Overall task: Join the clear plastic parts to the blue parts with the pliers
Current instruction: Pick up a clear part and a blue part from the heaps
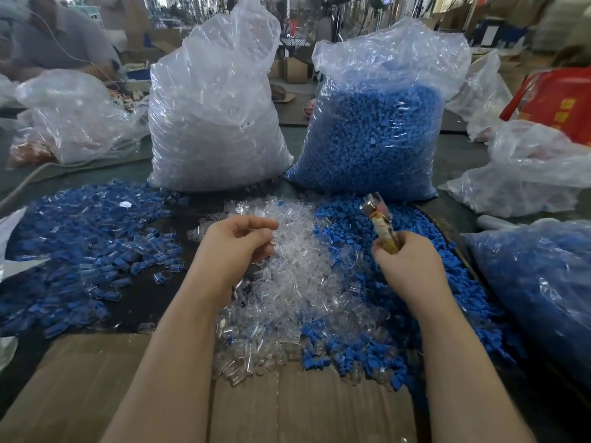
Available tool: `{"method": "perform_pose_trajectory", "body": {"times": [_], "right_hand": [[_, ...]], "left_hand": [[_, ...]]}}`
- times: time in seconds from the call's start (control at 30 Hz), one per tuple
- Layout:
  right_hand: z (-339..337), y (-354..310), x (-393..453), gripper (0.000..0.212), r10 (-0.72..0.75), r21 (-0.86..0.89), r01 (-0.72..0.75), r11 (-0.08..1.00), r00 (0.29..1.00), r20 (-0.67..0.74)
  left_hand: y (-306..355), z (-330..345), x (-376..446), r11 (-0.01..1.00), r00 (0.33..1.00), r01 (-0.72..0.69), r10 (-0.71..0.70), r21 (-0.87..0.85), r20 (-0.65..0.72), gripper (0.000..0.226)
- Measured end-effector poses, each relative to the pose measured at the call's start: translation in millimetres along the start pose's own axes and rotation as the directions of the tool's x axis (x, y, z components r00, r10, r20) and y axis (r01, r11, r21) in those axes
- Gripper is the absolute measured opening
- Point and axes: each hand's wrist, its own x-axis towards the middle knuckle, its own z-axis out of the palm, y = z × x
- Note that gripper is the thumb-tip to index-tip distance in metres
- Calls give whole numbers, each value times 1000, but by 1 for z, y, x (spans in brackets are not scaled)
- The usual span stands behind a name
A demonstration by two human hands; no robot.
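Our left hand (238, 243) curls over the clear parts (297, 270), whether pinching one we cannot tell, while our right hand (407, 263) grips the pliers (380, 219) upright, blue parts (348, 225) just beneath.

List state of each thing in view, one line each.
left hand: over the clear pile, fingers curled on clear parts
right hand: grips the pliers
pliers: upright, head up
clear parts bag: open, full
blue parts bag: open, full
clear pile: loose, centre
blue pile: loose, right
joined pile: left
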Motion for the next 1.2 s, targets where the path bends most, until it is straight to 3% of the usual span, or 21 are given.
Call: {"method": "perform_pose_trajectory", "body": {"times": [0.1, 0.27, 0.47, 0.67, 0.77, 0.97, 1.2], "right_hand": [[0, -4, -2, 18, -13, 236, 12, 972, 1000, 6], [0, -11, -5, 15, -66, 379, 63, 923, 998, -6], [1, -15, -8, 17, -133, 423, 127, 897, 991, -15], [5, -23, -12, 16, -153, 457, 149, 877, 988, -30], [6, -27, -15, 14, -159, 498, 162, 852, 986, -49], [8, -37, -22, 13, -225, 587, 213, 781, 973, -55], [11, -46, -28, 14, -274, 617, 223, 755, 962, -13]], "left_hand": [[5, 6, -3, 994, 997, 30, -22, -107, 74, 16], [10, 13, -6, 941, 981, 129, -76, -312, 176, 16], [8, 20, -8, 935, 975, 185, -135, -304, 179, 18], [11, 21, -9, 840, 957, 265, -169, -475, 235, 18], [13, 21, -11, 815, 955, 268, -153, -513, 255, 31], [14, 28, -13, 822, 968, 204, -89, -531, 233, 35], [11, 39, -16, 915, 978, 148, -79, -374, 193, 23]]}}
